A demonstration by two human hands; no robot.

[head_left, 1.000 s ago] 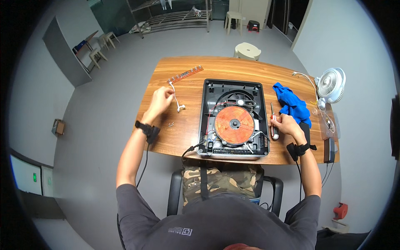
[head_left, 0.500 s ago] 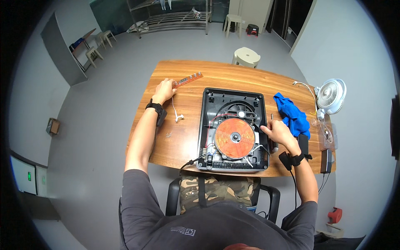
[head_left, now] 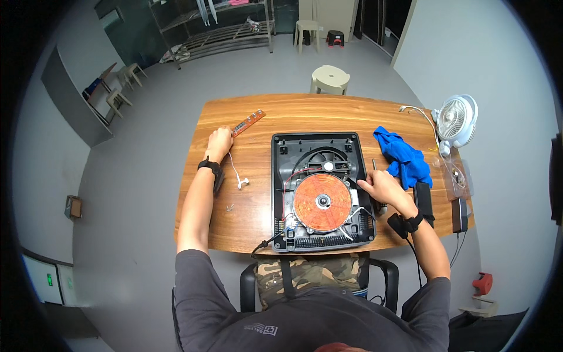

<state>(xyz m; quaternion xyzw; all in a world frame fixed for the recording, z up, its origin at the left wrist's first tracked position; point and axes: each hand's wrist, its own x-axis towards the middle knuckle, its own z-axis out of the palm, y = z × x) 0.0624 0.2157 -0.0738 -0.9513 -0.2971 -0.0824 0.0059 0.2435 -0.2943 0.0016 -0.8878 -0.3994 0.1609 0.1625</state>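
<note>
At the far left of the table my left hand (head_left: 220,141) is closed on the near end of a narrow orange circuit board (head_left: 248,122); its fingertips are partly hidden. A short white cable (head_left: 236,171) with a plug trails below that hand. In front of me lies an opened induction cooker base (head_left: 276,193), its round copper coil (head_left: 322,202) and black fan (head_left: 319,159) exposed. My right hand (head_left: 384,189) is by the base's right edge, thumb stretched toward it. The other fingers curl over a screwdriver (head_left: 382,209), whose shaft shows beyond the hand.
Right of my right hand lie a blue cloth (head_left: 404,157), a black box-shaped object (head_left: 423,200) and a black power adapter (head_left: 460,215). A white fan (head_left: 457,120) and a clear plastic box (head_left: 458,179) stand at the right edge. Small metal pieces (head_left: 229,207) lie at left.
My view has shifted, so the table sits a little lower and further left. Both hands, the circuit board and the cooker base keep nearly the same places on the table.
</note>
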